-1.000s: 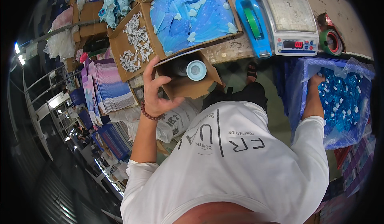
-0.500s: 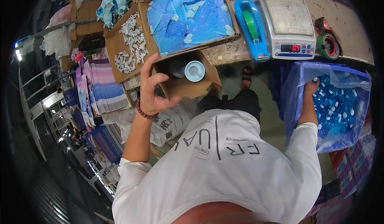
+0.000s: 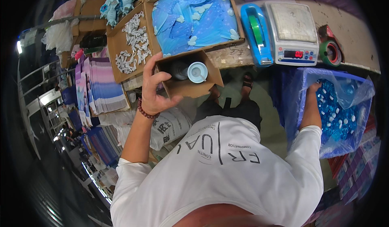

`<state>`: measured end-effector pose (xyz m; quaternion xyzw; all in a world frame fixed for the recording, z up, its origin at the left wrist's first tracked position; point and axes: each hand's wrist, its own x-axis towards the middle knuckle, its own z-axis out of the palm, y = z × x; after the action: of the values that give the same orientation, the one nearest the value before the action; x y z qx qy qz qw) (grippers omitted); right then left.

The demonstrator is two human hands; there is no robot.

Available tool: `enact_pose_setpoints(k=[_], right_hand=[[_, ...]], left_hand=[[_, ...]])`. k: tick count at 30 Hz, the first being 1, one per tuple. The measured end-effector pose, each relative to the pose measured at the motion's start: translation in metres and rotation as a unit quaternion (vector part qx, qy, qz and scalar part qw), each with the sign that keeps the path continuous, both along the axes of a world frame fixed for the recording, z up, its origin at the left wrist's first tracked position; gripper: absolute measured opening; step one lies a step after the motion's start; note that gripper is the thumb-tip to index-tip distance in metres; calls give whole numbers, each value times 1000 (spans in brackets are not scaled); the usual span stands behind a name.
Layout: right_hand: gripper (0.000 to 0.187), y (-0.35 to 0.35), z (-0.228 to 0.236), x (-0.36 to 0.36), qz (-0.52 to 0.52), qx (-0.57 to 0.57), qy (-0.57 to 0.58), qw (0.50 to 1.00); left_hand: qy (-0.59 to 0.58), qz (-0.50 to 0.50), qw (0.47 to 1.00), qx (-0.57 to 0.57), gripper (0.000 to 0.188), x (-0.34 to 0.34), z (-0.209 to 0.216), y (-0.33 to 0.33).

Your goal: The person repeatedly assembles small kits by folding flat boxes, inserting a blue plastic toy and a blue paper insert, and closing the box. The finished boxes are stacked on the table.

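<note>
My left hand (image 3: 153, 91) grips the left side of a small open cardboard box (image 3: 184, 90), fingers at its far edge and thumb at its near edge. Inside the box is a light blue round-topped object (image 3: 197, 72) beside a darker part I cannot make out. On the right, my right hand (image 3: 314, 87) reaches into a blue bin (image 3: 298, 105) lined with clear plastic. Small blue bottles with white caps (image 3: 336, 113) fill that bin. The right fingertips are hidden at the bottles, so whether they hold one does not show.
Beyond the box, a carton holds blue winged fabric pieces (image 3: 194, 20); left of it lie white cords (image 3: 135, 40) in another carton. A stack of printed sheets (image 3: 106, 85) stands further left. A blue tape dispenser (image 3: 257, 36), a digital scale (image 3: 293, 32) and a red tape gun (image 3: 330, 50) sit on the table.
The whole view has shifted slightly. My left hand keeps its hold on the box, and my right hand stays in the bin, its fingertips now less visible among the bottles.
</note>
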<state>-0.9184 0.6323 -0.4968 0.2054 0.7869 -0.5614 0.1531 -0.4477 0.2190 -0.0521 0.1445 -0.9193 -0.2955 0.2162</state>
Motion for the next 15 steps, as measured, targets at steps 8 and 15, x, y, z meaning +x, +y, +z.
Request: enact_pose_setpoints(k=[8, 15], right_hand=[[70, 14, -36, -19, 3, -76, 5, 997], [54, 6, -17, -23, -24, -226, -23, 974]], left_hand=[[18, 10, 1000, 24, 58, 1, -1, 1], [-14, -23, 1000, 16, 57, -8, 4, 4]])
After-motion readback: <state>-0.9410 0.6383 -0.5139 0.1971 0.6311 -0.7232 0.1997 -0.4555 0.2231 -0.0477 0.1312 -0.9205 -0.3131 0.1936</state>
